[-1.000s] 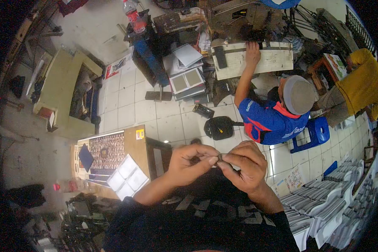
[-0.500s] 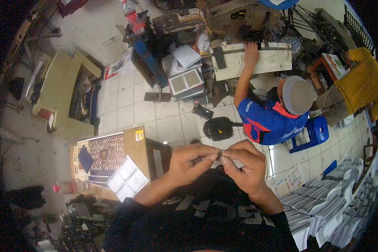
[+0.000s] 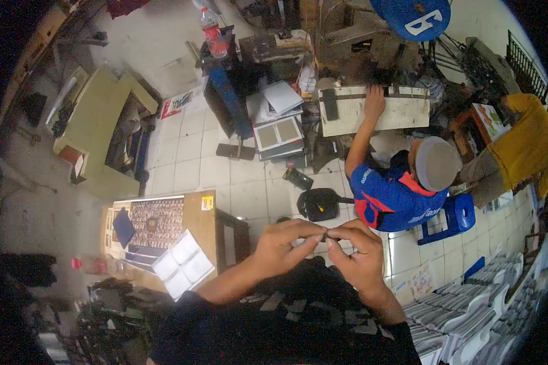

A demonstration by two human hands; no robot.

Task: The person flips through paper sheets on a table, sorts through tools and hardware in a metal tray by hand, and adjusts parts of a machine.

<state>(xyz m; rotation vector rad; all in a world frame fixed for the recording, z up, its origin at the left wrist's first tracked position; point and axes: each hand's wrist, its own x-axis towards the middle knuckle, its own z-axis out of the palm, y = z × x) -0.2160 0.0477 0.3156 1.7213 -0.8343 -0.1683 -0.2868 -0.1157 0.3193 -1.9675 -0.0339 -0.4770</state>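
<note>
In front of my chest, my left hand (image 3: 286, 246) and my right hand (image 3: 358, 250) meet at the fingertips. Thumb and forefinger of each are pinched together around a small dark piece (image 3: 324, 236), too small and too covered by the fingers to name. Below and left of my left forearm, an open sheet with white panels (image 3: 182, 263) lies on a wooden table (image 3: 200, 234). Beyond my hands, a black bag (image 3: 318, 204) rests on the tiled floor.
Ahead to the right, a person in a blue shirt (image 3: 402, 198) works at a pale board (image 3: 402, 112); another in yellow (image 3: 523, 143) bends farther right. Stacked folders (image 3: 278, 134) stand ahead. Piles of grey-white sheets (image 3: 450, 304) fill the lower right. A cream cabinet (image 3: 94, 134) stands left.
My head view has tilted up a little, so the room sits lower in the picture. My hands keep their pinch, with the fingers slightly shifted around the small dark piece.
</note>
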